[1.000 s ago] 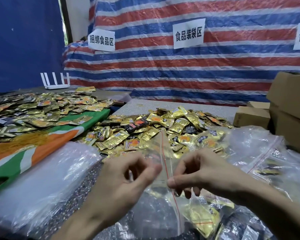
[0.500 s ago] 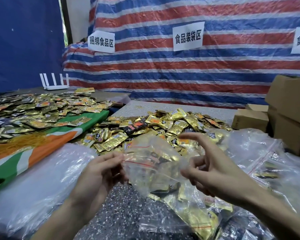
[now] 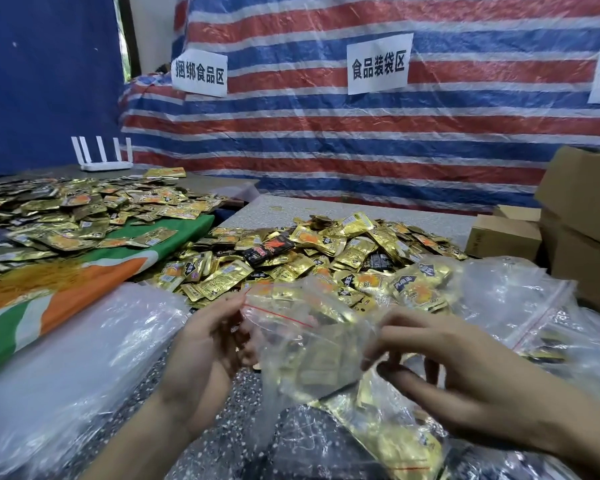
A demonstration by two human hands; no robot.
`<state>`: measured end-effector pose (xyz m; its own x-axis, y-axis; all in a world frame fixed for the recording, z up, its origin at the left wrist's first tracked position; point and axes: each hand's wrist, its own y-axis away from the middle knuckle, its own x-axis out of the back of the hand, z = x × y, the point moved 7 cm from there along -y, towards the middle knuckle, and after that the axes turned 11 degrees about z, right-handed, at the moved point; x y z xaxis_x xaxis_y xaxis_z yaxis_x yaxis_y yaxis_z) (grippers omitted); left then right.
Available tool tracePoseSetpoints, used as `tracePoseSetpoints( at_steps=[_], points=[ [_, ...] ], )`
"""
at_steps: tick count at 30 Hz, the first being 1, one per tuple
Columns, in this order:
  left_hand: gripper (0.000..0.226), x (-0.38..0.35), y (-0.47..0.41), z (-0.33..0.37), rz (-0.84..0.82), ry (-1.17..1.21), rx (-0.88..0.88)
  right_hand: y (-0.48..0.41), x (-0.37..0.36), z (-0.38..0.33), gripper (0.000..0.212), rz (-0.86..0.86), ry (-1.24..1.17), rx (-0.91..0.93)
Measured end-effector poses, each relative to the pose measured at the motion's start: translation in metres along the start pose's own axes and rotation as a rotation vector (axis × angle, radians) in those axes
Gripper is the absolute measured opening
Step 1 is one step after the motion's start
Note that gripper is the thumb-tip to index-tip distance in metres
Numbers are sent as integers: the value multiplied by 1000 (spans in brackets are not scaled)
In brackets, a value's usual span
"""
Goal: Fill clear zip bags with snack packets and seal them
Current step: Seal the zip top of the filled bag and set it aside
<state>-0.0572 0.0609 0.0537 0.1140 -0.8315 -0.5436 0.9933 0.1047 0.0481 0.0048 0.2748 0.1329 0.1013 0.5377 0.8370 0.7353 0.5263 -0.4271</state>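
A clear zip bag [image 3: 305, 344] with a red zip line hangs between my hands above the speckled table; gold snack packets show through it. My left hand [image 3: 208, 344] grips the bag's left edge near the zip. My right hand [image 3: 444, 365] holds the bag's right side with curled fingers. A big heap of gold snack packets [image 3: 326, 258] lies just beyond the bag.
A pile of empty clear bags [image 3: 70, 362] lies at the left, filled bags [image 3: 534, 306] at the right. More packets [image 3: 66, 220] cover a green-orange cloth at the far left. Cardboard boxes [image 3: 582, 216] stand at the right edge. A striped tarp hangs behind.
The bag has turned from upright to lying sideways between my hands. My right hand, open and raised half a second ago, has come down and closed on the bag's right side.
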Motion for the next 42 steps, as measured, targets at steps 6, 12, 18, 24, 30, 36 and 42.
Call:
tracePoseSetpoints(
  at_steps=[6,12,18,24,30,36,42],
  points=[
    [32,-3,-32,-10,-108,-350,-142,-4,7,6,13,112,-197,-37],
    [10,-5,-107,-45,-45,-1068,-320,-3,13,17,12,127,-149,-67],
    [20,-50,-146,-73,-136,-1330,-515,0,17,30,18,129,-112,-124],
    [40,-92,-175,-112,-402,-1546,-391,-1,12,25,10,113,-97,-148],
    [34,-90,-177,-96,-253,-1858,-629,2,13,25,14,69,-90,-191],
    [25,-58,-163,-36,50,-1119,-391,2,12,16,15,70,-67,-180],
    [18,-50,-100,57,27,-462,-427,1,10,8,18,59,44,-156]
  ],
)
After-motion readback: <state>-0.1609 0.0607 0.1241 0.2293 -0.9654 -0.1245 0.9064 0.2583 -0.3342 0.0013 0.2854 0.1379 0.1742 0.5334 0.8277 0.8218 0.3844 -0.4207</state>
